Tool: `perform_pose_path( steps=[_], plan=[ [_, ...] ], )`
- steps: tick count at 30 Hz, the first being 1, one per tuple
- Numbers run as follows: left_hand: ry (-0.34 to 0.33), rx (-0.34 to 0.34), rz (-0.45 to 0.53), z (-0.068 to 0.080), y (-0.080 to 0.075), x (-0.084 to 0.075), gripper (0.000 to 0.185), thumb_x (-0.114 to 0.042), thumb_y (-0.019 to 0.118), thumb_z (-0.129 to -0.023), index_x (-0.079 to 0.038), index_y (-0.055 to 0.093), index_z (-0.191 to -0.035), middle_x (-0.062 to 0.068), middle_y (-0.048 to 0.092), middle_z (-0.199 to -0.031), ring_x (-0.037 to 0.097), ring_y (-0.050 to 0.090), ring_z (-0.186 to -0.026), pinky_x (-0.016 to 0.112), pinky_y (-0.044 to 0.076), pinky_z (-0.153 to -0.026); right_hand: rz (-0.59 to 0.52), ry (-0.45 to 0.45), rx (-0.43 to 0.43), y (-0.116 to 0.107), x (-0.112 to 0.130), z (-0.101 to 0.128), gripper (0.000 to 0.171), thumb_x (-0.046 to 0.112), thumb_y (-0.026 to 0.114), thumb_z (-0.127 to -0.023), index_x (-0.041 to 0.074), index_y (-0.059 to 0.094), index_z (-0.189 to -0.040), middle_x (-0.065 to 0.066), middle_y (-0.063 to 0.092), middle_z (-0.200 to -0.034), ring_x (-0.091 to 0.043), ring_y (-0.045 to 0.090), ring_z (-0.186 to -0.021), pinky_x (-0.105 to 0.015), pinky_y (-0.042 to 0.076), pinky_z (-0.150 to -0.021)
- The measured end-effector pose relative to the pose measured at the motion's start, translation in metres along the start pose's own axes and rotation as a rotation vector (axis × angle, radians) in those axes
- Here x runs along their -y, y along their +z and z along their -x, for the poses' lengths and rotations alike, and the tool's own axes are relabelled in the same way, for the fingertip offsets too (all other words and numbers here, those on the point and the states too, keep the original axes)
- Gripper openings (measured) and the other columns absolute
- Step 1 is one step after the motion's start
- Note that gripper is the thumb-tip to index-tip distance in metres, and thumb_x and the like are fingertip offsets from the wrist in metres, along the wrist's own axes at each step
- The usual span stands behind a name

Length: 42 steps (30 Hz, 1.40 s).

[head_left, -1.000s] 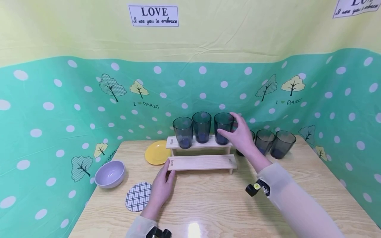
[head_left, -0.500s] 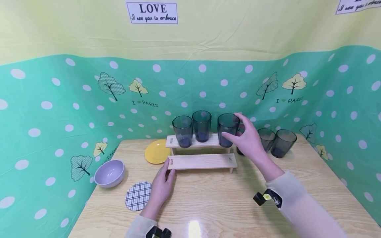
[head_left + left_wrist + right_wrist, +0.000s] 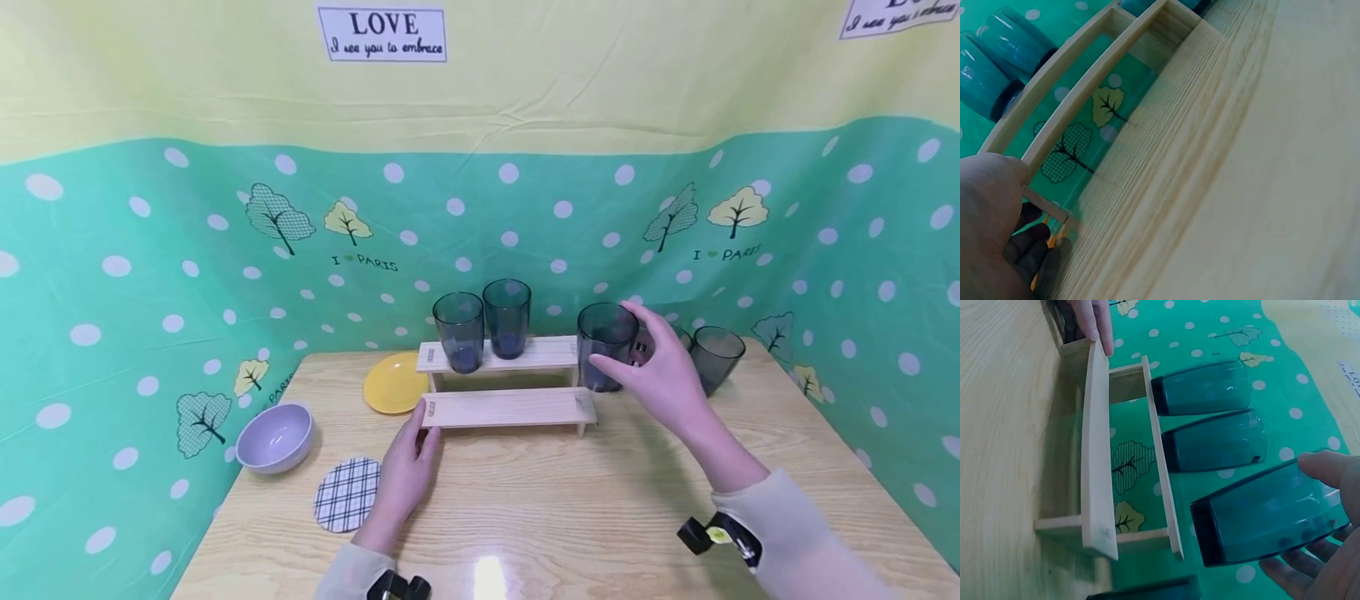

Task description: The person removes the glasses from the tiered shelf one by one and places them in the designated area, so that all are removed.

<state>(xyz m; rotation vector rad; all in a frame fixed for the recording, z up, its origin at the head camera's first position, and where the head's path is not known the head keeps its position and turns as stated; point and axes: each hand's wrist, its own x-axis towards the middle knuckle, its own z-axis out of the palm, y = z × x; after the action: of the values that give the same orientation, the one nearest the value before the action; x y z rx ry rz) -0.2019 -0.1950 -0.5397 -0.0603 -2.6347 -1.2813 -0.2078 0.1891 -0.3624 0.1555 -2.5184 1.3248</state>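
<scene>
Two bare hands, the left hand (image 3: 405, 475) and right hand (image 3: 663, 375), each emerge from a long, pale cream sleeve (image 3: 795, 542) that fits loosely and ends at the wrist. Beside the right sleeve's cuff sits a small black wrist camera (image 3: 716, 535) with a yellow dot; another black device (image 3: 397, 587) sits beside the left sleeve's cuff.

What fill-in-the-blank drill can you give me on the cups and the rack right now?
The right hand grips a dark tumbler just off the ____ end of the wooden rack.
____ tumblers stand on the rack's upper shelf.
The left hand touches the rack's ____ shelf.
The plate beside the rack is ____.

Missing words: right; two; lower; yellow
</scene>
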Motion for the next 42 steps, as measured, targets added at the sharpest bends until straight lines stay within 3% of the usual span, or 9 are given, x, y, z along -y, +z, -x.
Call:
perform_pose_path(
  steps=[9,18,24,31,37,42],
  plan=[
    [-0.015,0.002,0.008,0.0,0.0,-0.001,0.064,-0.032,0.055,-0.118,-0.014,0.032,-0.175,0.015,0.04,-0.174,0.038,0.039,-0.159,0.057,0.033,-0.13,-0.025,0.023,0.005,-0.012,-0.018,0.015,0.099,0.041,0.093,-0.093,0.016,0.038,-0.172,-0.021,0.05,-0.157,-0.041,0.059,-0.14,-0.058,0.054,-0.113],
    [-0.013,0.01,0.008,0.0,-0.001,-0.002,0.064,-0.031,0.055,-0.118,-0.013,0.032,-0.175,0.015,0.039,-0.175,0.038,0.038,-0.16,0.057,0.033,-0.13,0.013,0.046,0.007,-0.02,-0.032,0.029,0.099,0.042,0.092,-0.094,0.017,0.037,-0.173,-0.021,0.05,-0.157,-0.041,0.057,-0.138,-0.059,0.054,-0.112],
    [-0.011,0.015,0.012,0.0,-0.001,-0.002,0.064,-0.033,0.054,-0.119,-0.015,0.031,-0.176,0.014,0.038,-0.176,0.037,0.037,-0.16,0.057,0.032,-0.131,0.007,0.063,0.019,-0.021,-0.041,0.034,0.1,0.038,0.091,-0.095,0.011,0.035,-0.173,-0.026,0.047,-0.159,-0.045,0.055,-0.141,-0.06,0.053,-0.113],
    [-0.015,0.021,0.016,-0.001,-0.002,-0.001,0.065,-0.034,0.054,-0.118,-0.016,0.031,-0.176,0.014,0.037,-0.176,0.036,0.036,-0.161,0.055,0.03,-0.132,-0.034,0.064,0.042,-0.018,-0.057,0.039,0.104,0.031,0.093,-0.094,0.009,0.032,-0.174,-0.031,0.039,-0.165,-0.053,0.051,-0.145,-0.051,0.053,-0.111],
    [-0.014,0.013,0.016,-0.001,-0.001,0.0,0.064,-0.034,0.054,-0.118,-0.016,0.032,-0.176,0.014,0.038,-0.176,0.037,0.037,-0.161,0.056,0.031,-0.131,-0.039,0.066,0.054,-0.014,-0.069,0.041,0.103,0.029,0.093,-0.094,0.008,0.032,-0.174,-0.032,0.039,-0.163,-0.052,0.05,-0.145,-0.044,0.055,-0.109],
    [-0.014,0.009,0.004,-0.001,0.0,0.0,0.064,-0.033,0.054,-0.119,-0.015,0.031,-0.176,0.015,0.038,-0.175,0.038,0.037,-0.16,0.057,0.032,-0.131,-0.034,0.083,0.064,-0.01,-0.076,0.041,0.104,0.029,0.094,-0.092,0.006,0.033,-0.173,-0.034,0.034,-0.167,-0.054,0.048,-0.146,-0.049,0.054,-0.11]
  ],
)
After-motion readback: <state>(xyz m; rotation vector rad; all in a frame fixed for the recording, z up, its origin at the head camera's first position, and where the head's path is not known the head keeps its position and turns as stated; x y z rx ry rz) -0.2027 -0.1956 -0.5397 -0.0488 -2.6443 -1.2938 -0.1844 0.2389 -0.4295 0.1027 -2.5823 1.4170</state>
